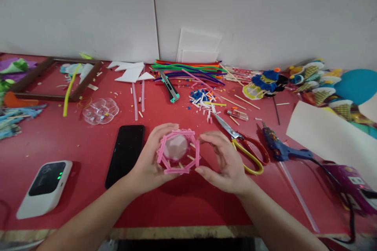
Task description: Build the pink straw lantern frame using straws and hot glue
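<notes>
Between my hands is a small pink frame (177, 171), built like an open many-sided basket with pale sticks inside its wall and a whitish bottom. My left hand (147, 160) is wrapped round its left side and holds it above the table. On the other side, my right hand (226, 164) is curved with thumb and fingers apart. Its fingertips are close to the frame's right edge; I cannot tell whether they touch it. Nearest to that hand on the table are scissors (247, 150) with red and yellow handles, their blades partly behind the fingers.
A black phone (125, 153) and a white device (45, 188) lie left. Right are a blue glue gun (282, 149) with a cord and a clear glue stick (299, 196). Behind lie a cutter knife (169, 87), coloured pipe cleaners (188, 70) and clippings (203, 98).
</notes>
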Motion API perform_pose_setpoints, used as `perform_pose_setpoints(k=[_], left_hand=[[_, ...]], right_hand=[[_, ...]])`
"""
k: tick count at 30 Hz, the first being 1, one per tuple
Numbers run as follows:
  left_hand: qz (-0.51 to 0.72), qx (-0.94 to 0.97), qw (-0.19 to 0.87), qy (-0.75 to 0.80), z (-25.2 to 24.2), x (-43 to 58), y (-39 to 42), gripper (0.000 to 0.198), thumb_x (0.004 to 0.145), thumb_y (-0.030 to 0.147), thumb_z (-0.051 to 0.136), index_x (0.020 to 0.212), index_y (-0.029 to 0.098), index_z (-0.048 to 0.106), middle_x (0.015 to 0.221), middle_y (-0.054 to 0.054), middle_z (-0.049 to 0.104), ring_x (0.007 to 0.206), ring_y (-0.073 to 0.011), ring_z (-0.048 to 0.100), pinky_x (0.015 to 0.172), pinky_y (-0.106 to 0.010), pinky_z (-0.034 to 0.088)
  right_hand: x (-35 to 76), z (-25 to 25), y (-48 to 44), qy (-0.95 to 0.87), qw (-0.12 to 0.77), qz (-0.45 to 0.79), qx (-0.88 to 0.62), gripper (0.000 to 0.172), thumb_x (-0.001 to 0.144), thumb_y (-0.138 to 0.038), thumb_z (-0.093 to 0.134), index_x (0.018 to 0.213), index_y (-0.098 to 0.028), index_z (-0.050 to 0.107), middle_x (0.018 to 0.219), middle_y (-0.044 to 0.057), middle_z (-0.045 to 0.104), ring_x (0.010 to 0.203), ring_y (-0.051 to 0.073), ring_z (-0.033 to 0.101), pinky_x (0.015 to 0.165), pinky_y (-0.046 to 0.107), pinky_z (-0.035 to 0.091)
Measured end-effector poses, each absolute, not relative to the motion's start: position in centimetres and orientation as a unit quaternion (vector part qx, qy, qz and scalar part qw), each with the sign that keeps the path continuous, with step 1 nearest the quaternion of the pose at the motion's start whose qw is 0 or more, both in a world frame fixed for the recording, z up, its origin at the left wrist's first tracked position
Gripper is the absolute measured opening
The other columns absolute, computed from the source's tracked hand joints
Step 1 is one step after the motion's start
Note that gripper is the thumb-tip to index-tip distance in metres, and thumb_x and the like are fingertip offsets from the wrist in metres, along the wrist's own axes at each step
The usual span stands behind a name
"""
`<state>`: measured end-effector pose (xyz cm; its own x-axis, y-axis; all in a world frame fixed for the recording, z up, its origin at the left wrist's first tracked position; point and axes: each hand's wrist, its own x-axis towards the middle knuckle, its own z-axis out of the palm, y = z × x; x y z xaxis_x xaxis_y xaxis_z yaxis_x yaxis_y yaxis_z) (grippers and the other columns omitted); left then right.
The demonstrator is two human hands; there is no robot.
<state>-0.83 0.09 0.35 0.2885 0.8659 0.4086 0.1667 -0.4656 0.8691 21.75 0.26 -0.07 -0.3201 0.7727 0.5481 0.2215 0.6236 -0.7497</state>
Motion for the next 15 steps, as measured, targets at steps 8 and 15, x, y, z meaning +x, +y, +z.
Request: perform_pose_setpoints(k=[8, 15], left_hand=[[0.479, 0.699, 0.382, 0.368, 0.12, -0.90, -0.05, 0.078, 0.070, 0.043, 0.086, 0.138, 0.032, 0.049, 0.139, -0.013, 0.051, 0.131, -0.0345, 0.051, 0.111, -0.056, 0.041], [0.456, 0.692, 0.432, 0.355, 0.36, -0.87, -0.33, 0.081, 0.069, 0.036, 0.087, 0.140, 0.032, 0.049, 0.141, -0.013, 0.051, 0.129, -0.0342, 0.053, 0.110, -0.054, 0.045]], right_hand=[[21.77, 0.08, 0.23, -0.764, 0.476, 0.284, -0.329, 0.052, 0.083, -0.036, 0.073, 0.131, -0.026, 0.056, 0.113, 0.010, 0.062, 0.104, 0.025, 0.063, 0.088, 0.042, 0.057], [21.87, -0.38, 0.47, -0.672, 0.525, 0.384, -0.355, 0.026, 0.097, -0.036, 0.056, 0.117, -0.026, 0.069, 0.108, 0.009, 0.066, 0.101, 0.023, 0.064, 0.088, 0.042, 0.057]])
